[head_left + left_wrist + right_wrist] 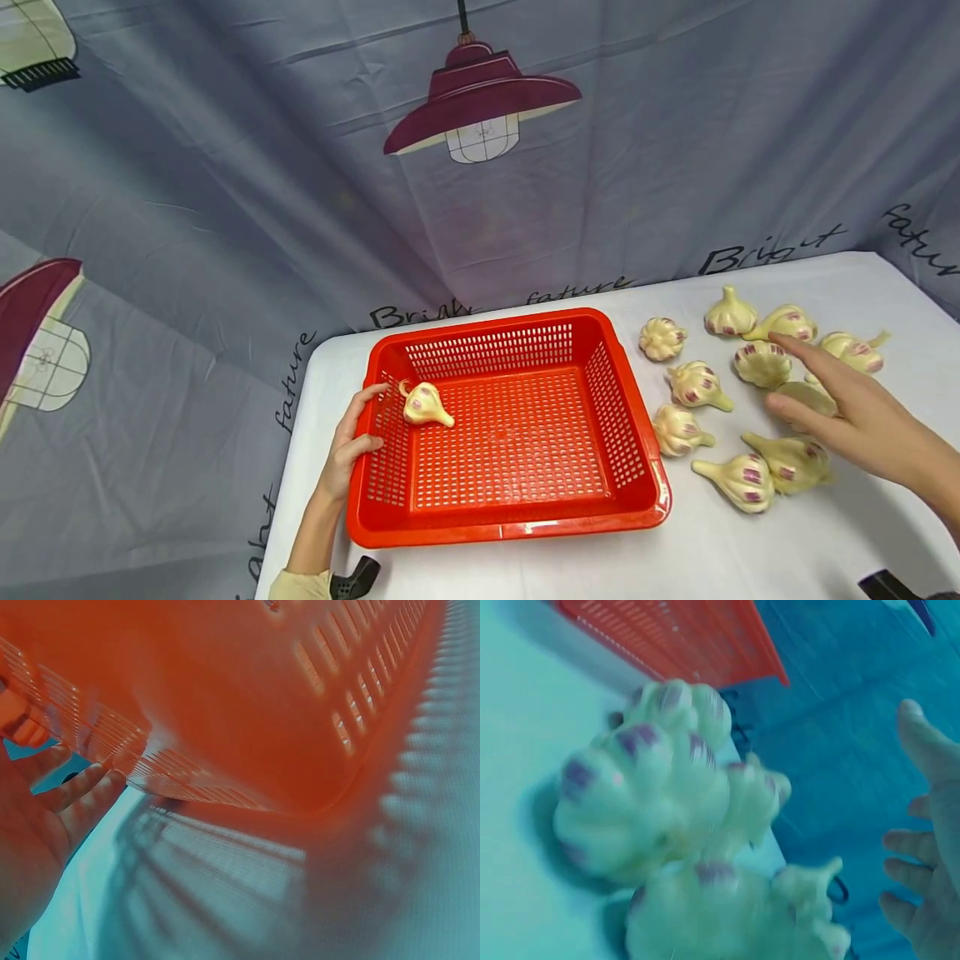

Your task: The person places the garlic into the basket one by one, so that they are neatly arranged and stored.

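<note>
My left hand (347, 450) grips the red basket (450, 534) at its side. My right hand (862, 417) hovers, unclenched, over garlic bulbs (761, 367)

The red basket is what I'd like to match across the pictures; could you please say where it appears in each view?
Head: the red basket is in the lower middle, seen whole from above.
Left wrist: it fills much of the upper part, with the left hand at the left edge.
Right wrist: only part shows, at the top left of centre, beyond the garlic bulbs.
Shared landmark: the white tablecloth, bluish in both wrist views.
</note>
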`<state>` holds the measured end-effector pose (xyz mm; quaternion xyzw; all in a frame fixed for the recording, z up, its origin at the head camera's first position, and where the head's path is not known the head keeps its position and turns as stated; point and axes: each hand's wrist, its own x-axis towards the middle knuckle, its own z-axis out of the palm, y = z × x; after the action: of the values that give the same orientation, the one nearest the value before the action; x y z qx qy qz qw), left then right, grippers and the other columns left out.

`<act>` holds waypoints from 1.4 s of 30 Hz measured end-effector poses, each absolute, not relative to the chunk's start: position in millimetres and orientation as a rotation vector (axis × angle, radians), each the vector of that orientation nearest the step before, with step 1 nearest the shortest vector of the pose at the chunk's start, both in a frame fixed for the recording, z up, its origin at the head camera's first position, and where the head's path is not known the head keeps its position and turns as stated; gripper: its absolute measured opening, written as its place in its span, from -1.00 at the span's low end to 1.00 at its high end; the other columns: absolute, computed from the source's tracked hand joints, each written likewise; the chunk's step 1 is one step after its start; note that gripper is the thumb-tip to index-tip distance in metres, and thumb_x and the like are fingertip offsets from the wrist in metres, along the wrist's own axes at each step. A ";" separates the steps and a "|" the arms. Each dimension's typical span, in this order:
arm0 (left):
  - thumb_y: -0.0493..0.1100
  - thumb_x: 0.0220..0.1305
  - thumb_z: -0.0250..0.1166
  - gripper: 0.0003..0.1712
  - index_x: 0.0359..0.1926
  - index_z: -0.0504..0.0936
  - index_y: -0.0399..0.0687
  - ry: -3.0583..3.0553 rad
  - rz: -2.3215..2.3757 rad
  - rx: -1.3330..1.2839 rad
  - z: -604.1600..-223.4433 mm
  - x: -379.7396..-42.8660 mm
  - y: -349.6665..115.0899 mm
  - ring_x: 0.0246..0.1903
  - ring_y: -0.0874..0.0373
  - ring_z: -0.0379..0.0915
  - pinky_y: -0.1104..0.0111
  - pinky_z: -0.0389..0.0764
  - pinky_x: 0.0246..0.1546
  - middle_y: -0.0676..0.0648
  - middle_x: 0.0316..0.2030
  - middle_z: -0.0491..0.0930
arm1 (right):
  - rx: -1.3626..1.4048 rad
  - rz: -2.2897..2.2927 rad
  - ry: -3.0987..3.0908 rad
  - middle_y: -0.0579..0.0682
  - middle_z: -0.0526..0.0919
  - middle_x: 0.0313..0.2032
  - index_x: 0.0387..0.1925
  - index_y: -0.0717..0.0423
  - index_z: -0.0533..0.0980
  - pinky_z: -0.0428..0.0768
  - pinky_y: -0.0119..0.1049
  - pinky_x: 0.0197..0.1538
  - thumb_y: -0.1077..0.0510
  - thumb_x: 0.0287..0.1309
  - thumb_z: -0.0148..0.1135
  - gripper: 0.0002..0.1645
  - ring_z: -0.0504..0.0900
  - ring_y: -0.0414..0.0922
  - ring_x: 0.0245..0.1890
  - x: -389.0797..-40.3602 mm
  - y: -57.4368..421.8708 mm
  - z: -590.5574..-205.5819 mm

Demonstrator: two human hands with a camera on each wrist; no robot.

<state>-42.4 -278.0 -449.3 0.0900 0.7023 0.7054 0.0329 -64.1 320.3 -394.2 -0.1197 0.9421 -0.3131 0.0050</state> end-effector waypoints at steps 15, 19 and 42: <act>-0.42 0.01 -0.10 -0.15 0.44 0.17 -0.15 2.169 2.172 0.300 -449.5 -43.4 -277.7 0.00 -0.18 0.44 0.07 0.68 -0.19 -0.40 0.28 0.19 | -0.371 -1.775 3.029 -0.28 0.29 0.38 0.52 0.20 0.13 0.16 -0.63 0.29 0.61 0.27 -0.05 -0.18 0.20 -0.36 0.39 -16.2 375.9 -458.2; -0.43 0.00 -0.10 -0.15 0.43 0.19 -0.14 2.170 2.176 0.278 -448.9 -43.4 -276.6 0.01 -0.18 0.42 0.08 0.68 -0.20 -0.37 0.27 0.20 | -0.327 -1.901 2.944 -0.15 0.26 0.43 0.52 0.27 0.06 0.24 -0.67 0.22 0.63 0.26 -0.10 -0.17 0.23 -0.36 0.39 -3.5 393.8 -487.1; -0.42 -0.01 -0.11 -0.14 0.44 0.18 -0.14 2.162 2.183 0.253 -449.7 -42.4 -276.2 0.02 -0.18 0.40 0.11 0.68 -0.18 -0.33 0.29 0.22 | -0.121 -1.693 2.737 -0.31 0.16 0.33 0.57 0.03 -0.04 0.22 -0.75 0.15 0.55 0.14 0.26 0.10 0.19 -0.63 0.23 19.6 345.4 -505.0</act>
<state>-42.4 -276.2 -449.7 0.0819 0.7010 0.7078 0.0291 19.6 345.4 -505.0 -0.0377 0.8491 -0.5253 -0.0397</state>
